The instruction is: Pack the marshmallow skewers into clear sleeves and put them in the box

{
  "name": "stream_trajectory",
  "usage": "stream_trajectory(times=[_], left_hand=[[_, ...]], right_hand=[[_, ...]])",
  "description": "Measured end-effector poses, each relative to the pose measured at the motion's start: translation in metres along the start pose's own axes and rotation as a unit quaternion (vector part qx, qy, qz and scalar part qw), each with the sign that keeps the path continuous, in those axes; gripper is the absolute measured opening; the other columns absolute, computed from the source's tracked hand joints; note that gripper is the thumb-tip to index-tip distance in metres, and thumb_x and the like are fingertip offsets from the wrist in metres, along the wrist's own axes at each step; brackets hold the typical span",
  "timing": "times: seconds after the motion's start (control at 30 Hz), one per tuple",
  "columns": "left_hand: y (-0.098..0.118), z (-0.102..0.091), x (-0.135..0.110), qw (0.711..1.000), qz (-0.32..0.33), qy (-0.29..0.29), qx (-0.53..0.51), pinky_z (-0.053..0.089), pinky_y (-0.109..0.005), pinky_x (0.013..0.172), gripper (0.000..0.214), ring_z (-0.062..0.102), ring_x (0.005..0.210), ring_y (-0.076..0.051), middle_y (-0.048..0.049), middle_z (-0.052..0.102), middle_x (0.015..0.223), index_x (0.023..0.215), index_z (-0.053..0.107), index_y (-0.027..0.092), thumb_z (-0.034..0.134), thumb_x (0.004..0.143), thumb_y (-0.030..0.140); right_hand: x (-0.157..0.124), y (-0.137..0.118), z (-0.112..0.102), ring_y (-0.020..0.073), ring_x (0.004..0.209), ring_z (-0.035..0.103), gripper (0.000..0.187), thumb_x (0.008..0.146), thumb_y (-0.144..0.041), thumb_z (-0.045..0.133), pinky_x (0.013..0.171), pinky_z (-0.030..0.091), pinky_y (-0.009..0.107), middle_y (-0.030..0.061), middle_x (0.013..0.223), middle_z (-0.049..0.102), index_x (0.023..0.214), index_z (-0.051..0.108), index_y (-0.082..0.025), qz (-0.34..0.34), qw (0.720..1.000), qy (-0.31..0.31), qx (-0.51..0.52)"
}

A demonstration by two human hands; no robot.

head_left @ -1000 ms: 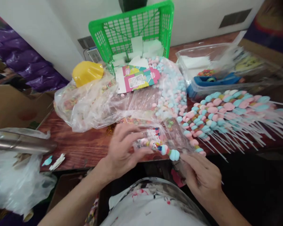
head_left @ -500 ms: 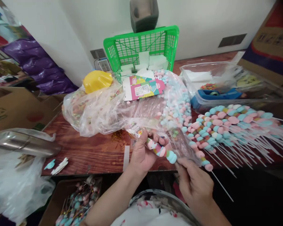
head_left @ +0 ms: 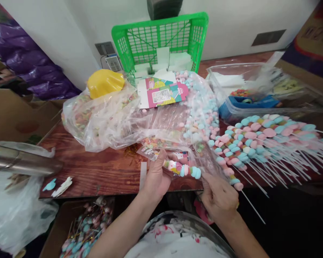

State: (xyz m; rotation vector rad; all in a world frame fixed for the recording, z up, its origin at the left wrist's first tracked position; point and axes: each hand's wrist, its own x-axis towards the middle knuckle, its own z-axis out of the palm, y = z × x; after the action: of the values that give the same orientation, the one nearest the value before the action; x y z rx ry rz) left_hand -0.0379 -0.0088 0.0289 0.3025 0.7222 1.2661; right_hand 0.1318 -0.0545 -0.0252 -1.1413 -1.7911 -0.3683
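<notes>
My left hand [head_left: 158, 175] is closed around a clear printed wrapper [head_left: 150, 152]. Part of a marshmallow skewer [head_left: 190, 171], with pink, blue and yellowish pieces in a row, lies inside that wrapper; its blue end sticks out to the right. At that end my right hand [head_left: 219, 195] pinches the stick, which the fingers mostly hide. Just to the right, many more marshmallow skewers [head_left: 254, 138] lie piled with their white sticks toward me. Behind my hands is a clear bag of pink and blue marshmallows [head_left: 203, 111].
A green basket [head_left: 158, 25] holding white cards stands at the back. Left of it are a yellow bowl-like thing [head_left: 104, 84] and a bag of colourful candy [head_left: 88, 122]. A clear bin [head_left: 258, 114] sits at right, a metal flask [head_left: 21, 161] at left. Below, a box [head_left: 52, 233] contains wrapped skewers.
The skewer has turned more level, and more of the wrapper shows above my left hand. Both hands keep their hold. The camera view has shifted slightly.
</notes>
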Motion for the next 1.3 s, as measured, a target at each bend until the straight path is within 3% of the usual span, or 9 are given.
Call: stream_trajectory(times=[0.23,0.4,0.47,0.7,0.83,0.93,1.03,1.17,1.3], left_hand=[[-0.004,0.004,0.004,0.996,-0.017,0.039,-0.074,0.056,-0.035,0.065,0.033,0.065,0.066,-0.019,-0.0010,0.060,0.065,0.067,0.056,0.014,0.065,0.082,0.042],[-0.004,-0.004,0.005,0.996,-0.030,-0.044,-0.067,0.054,-0.032,0.068,0.029,0.063,0.064,-0.016,0.0021,0.054,0.062,0.071,0.055,0.016,0.066,0.082,0.040],[-0.002,-0.010,0.006,0.993,-0.060,-0.067,-0.076,0.054,-0.035,0.073,0.030,0.065,0.069,-0.018,0.0005,0.057,0.066,0.075,0.056,0.016,0.066,0.081,0.044],[0.003,-0.017,0.008,0.990,-0.101,-0.094,-0.043,0.054,-0.042,0.077,0.038,0.068,0.085,-0.027,-0.0063,0.064,0.071,0.073,0.057,0.014,0.066,0.078,0.051],[-0.001,-0.011,0.006,0.992,-0.089,-0.086,-0.026,0.055,-0.041,0.075,0.036,0.068,0.084,-0.027,-0.0057,0.064,0.069,0.068,0.055,0.014,0.064,0.081,0.046],[-0.006,-0.005,0.005,0.994,-0.066,-0.076,-0.034,0.055,-0.039,0.072,0.036,0.068,0.080,-0.025,-0.0044,0.062,0.066,0.066,0.054,0.014,0.059,0.085,0.044],[-0.009,-0.002,0.004,0.994,-0.057,-0.079,-0.042,0.055,-0.037,0.072,0.035,0.067,0.076,-0.023,-0.0023,0.061,0.064,0.067,0.055,0.015,0.063,0.082,0.046],[-0.006,-0.006,0.001,0.988,-0.056,-0.136,-0.039,0.051,-0.044,0.082,0.045,0.067,0.084,-0.025,-0.0032,0.065,0.075,0.087,0.062,0.018,0.074,0.067,0.056],[-0.004,-0.015,0.007,0.979,-0.055,-0.196,-0.016,0.047,-0.050,0.088,0.060,0.065,0.095,-0.030,-0.0053,0.068,0.092,0.112,0.059,0.022,0.082,0.060,0.044]], right_hand=[[-0.001,-0.017,0.003,0.0161,0.064,0.062,0.021,0.083,-0.004,0.050,0.061,0.048,0.027,0.0046,0.070,0.065,0.098,0.059,-0.016,0.015,0.995,-0.068,0.071],[0.002,-0.023,-0.001,0.0088,0.048,0.052,0.010,0.088,-0.011,0.051,0.049,0.043,0.020,-0.0036,0.060,0.056,0.087,0.058,-0.019,0.205,0.947,-0.123,0.214],[0.002,-0.018,-0.003,0.0083,0.047,0.051,0.010,0.087,-0.012,0.053,0.048,0.043,0.020,-0.0048,0.059,0.054,0.087,0.058,-0.019,0.237,0.940,-0.113,0.218],[-0.004,-0.001,-0.001,0.0188,0.071,0.066,0.024,0.080,-0.003,0.056,0.067,0.051,0.029,0.0070,0.077,0.068,0.100,0.060,-0.015,0.036,0.997,-0.030,0.060],[-0.007,-0.004,0.001,0.0185,0.068,0.064,0.027,0.080,-0.002,0.053,0.065,0.049,0.029,0.0066,0.073,0.067,0.102,0.059,-0.016,0.017,0.998,-0.029,0.049],[-0.007,-0.015,0.001,0.0155,0.063,0.060,0.021,0.083,-0.004,0.050,0.061,0.046,0.027,0.0043,0.070,0.063,0.098,0.058,-0.016,0.049,0.991,-0.062,0.104],[-0.008,-0.025,0.002,0.0102,0.053,0.050,0.012,0.088,-0.010,0.048,0.053,0.040,0.023,-0.0013,0.062,0.054,0.086,0.056,-0.018,0.170,0.950,-0.136,0.226],[-0.010,-0.029,0.003,0.0080,0.048,0.037,0.021,0.092,-0.025,0.047,0.046,0.030,0.021,-0.0052,0.054,0.040,0.073,0.053,-0.018,0.370,0.822,-0.189,0.389],[-0.007,-0.030,0.002,0.0072,0.048,0.032,0.026,0.089,-0.034,0.051,0.046,0.024,0.021,-0.0058,0.053,0.037,0.070,0.054,-0.017,0.438,0.732,-0.206,0.479]])
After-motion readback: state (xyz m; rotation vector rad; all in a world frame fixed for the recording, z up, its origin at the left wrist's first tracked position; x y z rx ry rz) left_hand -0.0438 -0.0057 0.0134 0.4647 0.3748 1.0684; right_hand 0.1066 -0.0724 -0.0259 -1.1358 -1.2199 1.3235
